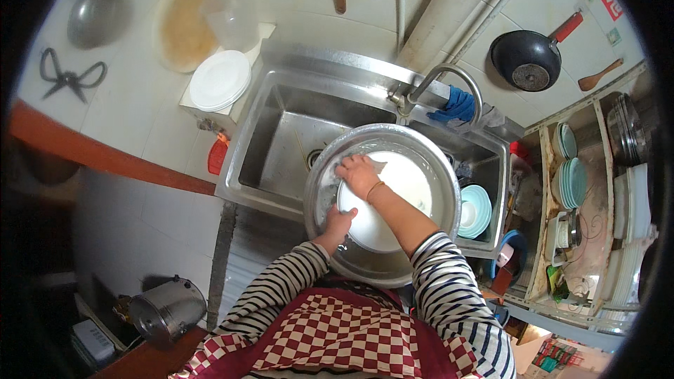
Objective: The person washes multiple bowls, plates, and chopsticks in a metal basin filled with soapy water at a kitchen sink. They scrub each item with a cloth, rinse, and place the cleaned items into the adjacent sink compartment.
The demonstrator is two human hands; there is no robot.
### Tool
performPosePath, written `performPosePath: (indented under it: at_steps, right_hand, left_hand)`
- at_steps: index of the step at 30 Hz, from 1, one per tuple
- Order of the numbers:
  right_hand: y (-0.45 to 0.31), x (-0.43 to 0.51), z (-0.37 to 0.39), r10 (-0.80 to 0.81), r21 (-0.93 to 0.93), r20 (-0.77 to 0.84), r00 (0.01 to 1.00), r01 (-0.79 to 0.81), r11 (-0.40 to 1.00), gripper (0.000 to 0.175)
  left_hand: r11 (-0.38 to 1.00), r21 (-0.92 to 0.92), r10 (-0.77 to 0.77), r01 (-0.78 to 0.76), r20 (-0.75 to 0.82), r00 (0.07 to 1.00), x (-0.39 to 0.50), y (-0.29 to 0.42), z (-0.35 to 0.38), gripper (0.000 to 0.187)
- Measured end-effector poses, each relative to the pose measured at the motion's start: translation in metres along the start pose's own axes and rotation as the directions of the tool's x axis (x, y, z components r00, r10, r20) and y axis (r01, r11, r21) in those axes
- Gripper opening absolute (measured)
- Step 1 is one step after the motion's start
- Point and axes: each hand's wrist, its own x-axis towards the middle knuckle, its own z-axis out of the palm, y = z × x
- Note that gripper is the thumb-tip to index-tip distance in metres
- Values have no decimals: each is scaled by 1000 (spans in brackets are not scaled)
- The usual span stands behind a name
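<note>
A large round metal basin (450, 179) holds water and spans the front of the double sink. Inside it lies a white plate (405, 184), tilted and partly under my forearm. My left hand (338, 226) grips the plate's near left rim, thumb on top. Across the plate's upper left edge rests my right hand (363, 175), a thin gold-coloured bracelet at its wrist. A small greyish-brown cloth (379, 167) shows beneath its fingers; most of it is hidden by the hand.
The left stainless sink bowl (289, 137) lies beyond the basin. Light-blue bowls (480, 210) sit in the right bowl, under a curved faucet (447, 68). White plates (220, 80) are stacked on the left ledge. Shelves at right hold dishes (571, 183). A wok (526, 58) hangs above.
</note>
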Motion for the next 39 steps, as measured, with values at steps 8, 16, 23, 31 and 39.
performPosePath:
  at_steps: [8, 16, 23, 31, 39]
  right_hand:
    - [-14, -16, -18, -95, 65, 127, 987, 87, 994, 20]
    - [48, -22, -26, 610, -7, 97, 786, -612, 791, 45]
    - [96, -113, -18, 861, 47, 77, 502, -865, 500, 46]
    - [46, -220, 3, 958, 275, 128, 257, -937, 215, 60]
    - [-69, -211, 22, 983, 607, 117, -140, -773, -182, 77]
  left_hand:
    - [999, -15, -35, 35, 10, 999, 11, -8, -2, 28]
    - [934, -346, -71, 88, 61, 996, 1, -1, 0, 24]
    - [918, -378, -132, 119, -9, 991, -8, 7, 6, 28]
    - [933, -349, -124, 92, -69, 990, -20, 13, 10, 30]
    - [965, -259, -116, 41, -283, 952, -35, -14, 31, 53]
